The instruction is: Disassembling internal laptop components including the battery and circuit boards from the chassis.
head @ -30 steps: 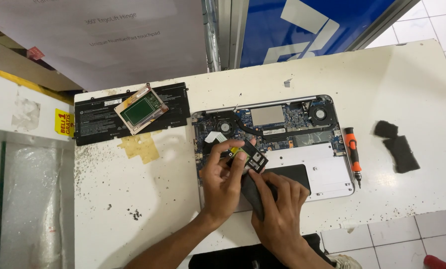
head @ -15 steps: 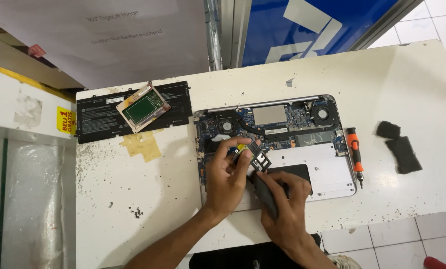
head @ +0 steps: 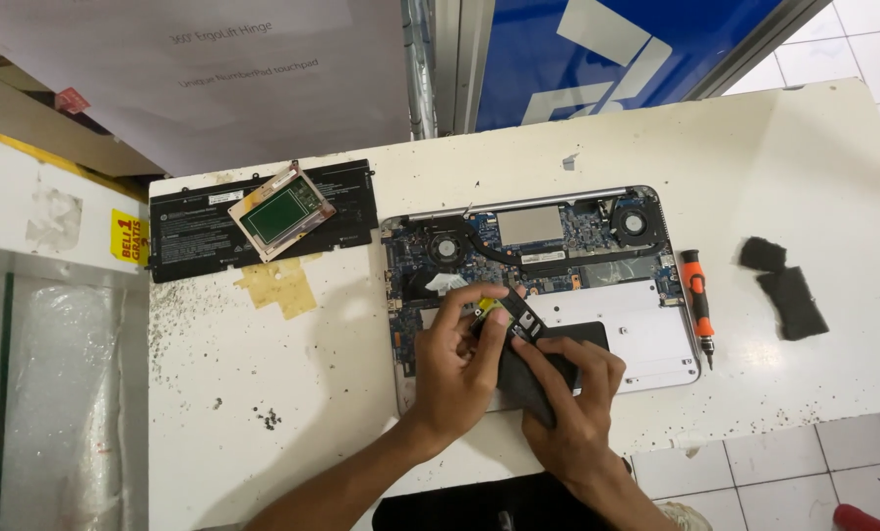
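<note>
Not much has shifted since a second ago: both hands have stayed over the near-left part of the open laptop [head: 597, 285], and the small board [head: 520, 320] they work on has tilted a bit and sits slightly higher between the fingers.

Left hand [head: 464, 359] is curled, thumb and fingertips pinched on the near edge of that board, right by its yellow bit. Right hand [head: 573, 398] is half closed around a dark cloth [head: 523, 379], which it presses up against the board from the near side.

The board itself hangs just above the laptop's insides, left of the silver plate. It looks light and stiff but fragile, a thin circuit piece with tiny parts on it, so I'd say the edges are the place to grip, not the face, and no bending. The cloth is soft and floppy, easy to bunch.

Elsewhere on the table [head: 804, 147]: black battery [head: 204, 231] at far left with a green-faced module [head: 282, 211] lying on it, orange screwdriver [head: 697, 295] just right of the laptop, two dark pads [head: 784, 290] further right.
</note>
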